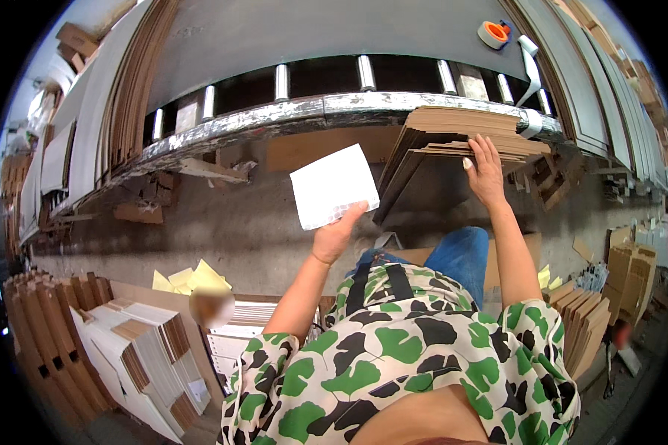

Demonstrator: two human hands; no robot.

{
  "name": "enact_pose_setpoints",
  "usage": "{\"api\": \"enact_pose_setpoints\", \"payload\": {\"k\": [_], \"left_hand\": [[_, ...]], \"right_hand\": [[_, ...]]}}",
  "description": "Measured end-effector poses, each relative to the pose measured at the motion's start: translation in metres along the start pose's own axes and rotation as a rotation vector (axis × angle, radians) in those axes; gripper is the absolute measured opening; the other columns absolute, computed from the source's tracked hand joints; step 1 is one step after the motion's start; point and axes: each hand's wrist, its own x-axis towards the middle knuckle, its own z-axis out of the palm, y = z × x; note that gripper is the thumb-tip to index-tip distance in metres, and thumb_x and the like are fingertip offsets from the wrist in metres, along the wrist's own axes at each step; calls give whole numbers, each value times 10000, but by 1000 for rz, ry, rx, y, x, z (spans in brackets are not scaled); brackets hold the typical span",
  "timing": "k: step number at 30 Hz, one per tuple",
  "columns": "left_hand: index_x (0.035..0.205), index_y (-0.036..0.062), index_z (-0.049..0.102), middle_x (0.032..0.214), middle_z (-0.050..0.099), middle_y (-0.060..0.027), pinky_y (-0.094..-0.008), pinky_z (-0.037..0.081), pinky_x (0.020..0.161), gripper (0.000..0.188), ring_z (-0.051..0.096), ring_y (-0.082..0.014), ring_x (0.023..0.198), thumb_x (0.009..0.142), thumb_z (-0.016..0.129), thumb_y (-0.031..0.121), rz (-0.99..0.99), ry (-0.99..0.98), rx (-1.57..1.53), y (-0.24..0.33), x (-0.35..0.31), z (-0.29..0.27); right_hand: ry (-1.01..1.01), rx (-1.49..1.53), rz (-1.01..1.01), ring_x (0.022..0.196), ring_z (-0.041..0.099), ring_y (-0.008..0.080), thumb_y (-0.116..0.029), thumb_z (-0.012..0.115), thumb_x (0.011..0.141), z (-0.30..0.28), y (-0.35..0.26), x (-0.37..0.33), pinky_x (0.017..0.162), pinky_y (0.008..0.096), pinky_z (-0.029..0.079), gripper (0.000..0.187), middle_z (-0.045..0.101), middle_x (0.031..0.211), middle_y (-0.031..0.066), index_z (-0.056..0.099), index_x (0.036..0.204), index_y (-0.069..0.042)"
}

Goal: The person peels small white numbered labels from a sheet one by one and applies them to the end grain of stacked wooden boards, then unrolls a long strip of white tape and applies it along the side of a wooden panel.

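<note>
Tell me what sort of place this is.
Probably a carton workshop or packing area: there is a leaning stack of flat brown cardboard, a row of silver metal rollers, and white-and-brown cardboard bundles at lower left.

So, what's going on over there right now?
The person's left hand holds a white sheet near its lower edge. The right hand, fingers spread, is on a stack of cardboard at the edge of the bench. An orange and white roll lies on the bench's far right.
</note>
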Motion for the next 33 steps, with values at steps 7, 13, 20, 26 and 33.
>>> {"api": "enact_pose_setpoints", "payload": {"k": [7,13,20,26,33], "left_hand": [[980,1,661,983,639,-53,-291,431,874,209,579,-149,940,831,618,141,-165,57,-370,-49,27,-22],[861,18,626,893,599,-42,-367,474,837,122,565,-160,878,864,585,134,-206,185,-350,-63,25,-8],[901,-3,637,891,614,-40,-281,464,759,202,574,-153,797,799,645,171,-271,246,-152,-63,-5,11],[989,6,612,965,615,-53,-303,498,764,212,586,-154,861,812,625,124,-213,211,-35,-69,-26,9],[1007,-15,606,964,619,-57,-292,501,759,254,594,-150,851,804,633,133,-142,273,56,-55,-49,13]], "right_hand": [[-38,-49,-9,1335,271,297,20,588,725,4,5,-1,1099,401,255,670,342,1422,80,368,1342,-123],[-28,-118,-45,1342,255,301,10,560,709,8,13,-2,1113,383,229,697,324,1433,84,350,1360,-122],[19,-174,-51,1331,260,279,-26,581,733,11,15,-9,1102,379,248,671,302,1437,74,347,1354,-125],[72,-192,-48,1331,259,272,-5,574,734,20,18,-10,1098,377,257,707,288,1431,59,306,1373,-144],[105,-180,-41,1332,264,265,21,562,714,21,22,-16,1095,375,255,726,297,1431,56,312,1375,-145]]}}
